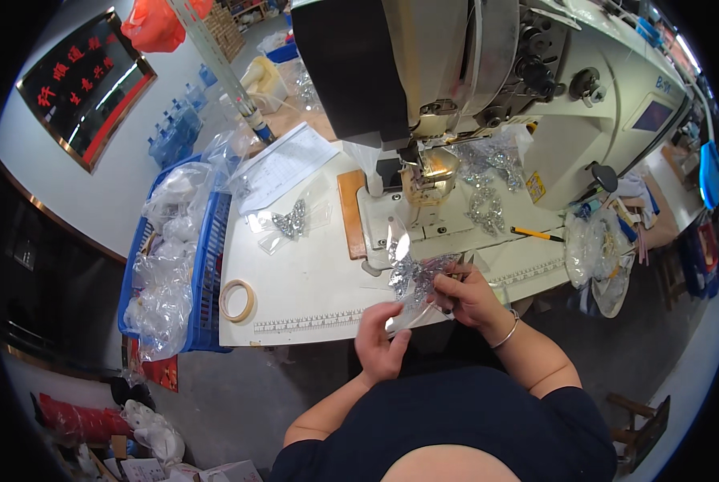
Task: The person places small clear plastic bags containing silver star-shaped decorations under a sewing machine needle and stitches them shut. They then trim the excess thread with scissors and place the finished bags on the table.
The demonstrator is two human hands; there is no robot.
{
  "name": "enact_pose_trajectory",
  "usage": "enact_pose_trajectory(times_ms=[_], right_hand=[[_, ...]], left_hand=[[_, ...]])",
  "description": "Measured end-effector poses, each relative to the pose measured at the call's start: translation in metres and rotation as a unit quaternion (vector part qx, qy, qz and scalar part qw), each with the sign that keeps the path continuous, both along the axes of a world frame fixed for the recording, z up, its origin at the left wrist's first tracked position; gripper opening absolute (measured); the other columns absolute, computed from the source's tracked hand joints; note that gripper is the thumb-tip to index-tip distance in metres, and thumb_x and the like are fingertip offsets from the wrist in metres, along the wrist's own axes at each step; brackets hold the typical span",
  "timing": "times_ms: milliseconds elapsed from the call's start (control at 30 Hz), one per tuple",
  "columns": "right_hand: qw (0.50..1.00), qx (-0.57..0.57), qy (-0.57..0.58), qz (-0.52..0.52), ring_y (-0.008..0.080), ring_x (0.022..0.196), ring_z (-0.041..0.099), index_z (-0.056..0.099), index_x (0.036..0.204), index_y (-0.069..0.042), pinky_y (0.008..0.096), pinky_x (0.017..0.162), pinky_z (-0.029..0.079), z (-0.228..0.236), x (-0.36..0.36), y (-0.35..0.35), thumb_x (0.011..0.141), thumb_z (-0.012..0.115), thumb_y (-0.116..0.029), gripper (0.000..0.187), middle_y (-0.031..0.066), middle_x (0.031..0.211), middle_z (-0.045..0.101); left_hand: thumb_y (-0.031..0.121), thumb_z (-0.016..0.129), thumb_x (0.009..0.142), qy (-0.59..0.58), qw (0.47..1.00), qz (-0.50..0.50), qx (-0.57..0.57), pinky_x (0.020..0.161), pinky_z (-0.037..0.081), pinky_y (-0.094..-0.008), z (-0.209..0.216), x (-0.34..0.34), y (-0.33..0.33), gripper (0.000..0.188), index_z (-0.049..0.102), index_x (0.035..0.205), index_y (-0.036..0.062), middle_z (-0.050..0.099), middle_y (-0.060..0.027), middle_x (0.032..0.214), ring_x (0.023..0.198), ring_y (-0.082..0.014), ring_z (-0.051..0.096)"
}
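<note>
Close to the table's front edge, both my hands are at a silvery sequined piece [414, 277] on clear plastic film [399, 239]. My left hand [382, 341] pinches the lower edge of the film between thumb and fingers. Thumb and fingertips of my right hand [468, 297] close on the right side of the piece. Two dark pointed tips, which look like thread snips [465, 260], stick up from that hand; their handles are hidden. Just beyond is the needle area of a sewing machine [427, 173]. Another sequined piece [291, 221] lies on film at left.
A blue crate [213, 277] full of plastic-wrapped goods stands left of the table. A tape roll [237, 300], paper sheets [287, 165] and a wooden block [350, 215] lie on the tabletop. To the right are a yellow pen [537, 234], more sequined pieces [485, 210] and plastic bags [588, 249].
</note>
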State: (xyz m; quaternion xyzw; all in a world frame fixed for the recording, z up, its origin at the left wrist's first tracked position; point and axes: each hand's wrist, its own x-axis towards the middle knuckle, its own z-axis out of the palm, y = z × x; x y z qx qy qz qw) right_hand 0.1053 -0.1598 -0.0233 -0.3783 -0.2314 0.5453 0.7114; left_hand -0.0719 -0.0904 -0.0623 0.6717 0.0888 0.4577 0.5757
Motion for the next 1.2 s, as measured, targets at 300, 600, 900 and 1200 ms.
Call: enact_pose_trajectory(times_ms=[300, 600, 900, 1200], right_hand=[[0.983, -0.088, -0.155, 0.042, 0.0020, 0.055, 0.044, 0.058, 0.112, -0.002, 0.0159, 0.047, 0.033, 0.016, 0.013, -0.002, 0.079, 0.067, -0.010, 0.035, 0.0031, 0.090, 0.062], [0.664, -0.034, -0.666, -0.338, 0.0178, 0.089, 0.057, 0.060, 0.106, -0.007, 0.0260, 0.075, 0.047, 0.034, 0.033, -0.034, 0.070, 0.072, -0.010, 0.038, 0.0072, 0.100, 0.059], [0.582, 0.013, -0.797, -0.163, 0.0205, 0.081, 0.055, 0.064, 0.087, -0.012, 0.0304, 0.063, 0.048, 0.043, 0.003, 0.006, 0.070, 0.071, -0.019, 0.019, 0.0026, 0.082, 0.054], [0.693, -0.026, -0.717, -0.063, 0.0274, 0.070, 0.058, 0.062, 0.078, -0.008, 0.0361, 0.061, 0.047, 0.028, 0.005, 0.009, 0.070, 0.072, -0.017, 0.016, 0.0075, 0.075, 0.057]], left_hand=[[0.006, 0.033, 0.095, -0.141, 0.841, -0.200, -0.482, 0.106, 0.033, -0.0425, 0.042, 0.034, 0.018, 0.045, 0.025, 0.140, 0.0074, 0.034, -0.0136, 0.140, 0.127, -0.0249, 0.038], [0.008, 0.029, 0.097, -0.114, 0.864, -0.191, -0.451, 0.105, 0.035, -0.0459, 0.034, 0.037, 0.015, 0.042, 0.027, 0.139, 0.0108, 0.037, -0.0110, 0.138, 0.123, -0.0253, 0.041], [0.003, 0.040, 0.083, -0.156, 0.815, -0.241, -0.504, 0.105, 0.031, -0.0433, 0.034, 0.034, 0.015, 0.063, 0.021, 0.142, 0.0136, 0.036, -0.0139, 0.138, 0.125, -0.0266, 0.038], [0.000, 0.040, 0.077, -0.025, 0.873, -0.198, -0.444, 0.104, 0.031, -0.0444, 0.023, 0.035, 0.013, 0.070, 0.017, 0.143, 0.0116, 0.037, -0.0138, 0.134, 0.123, -0.0267, 0.040]])
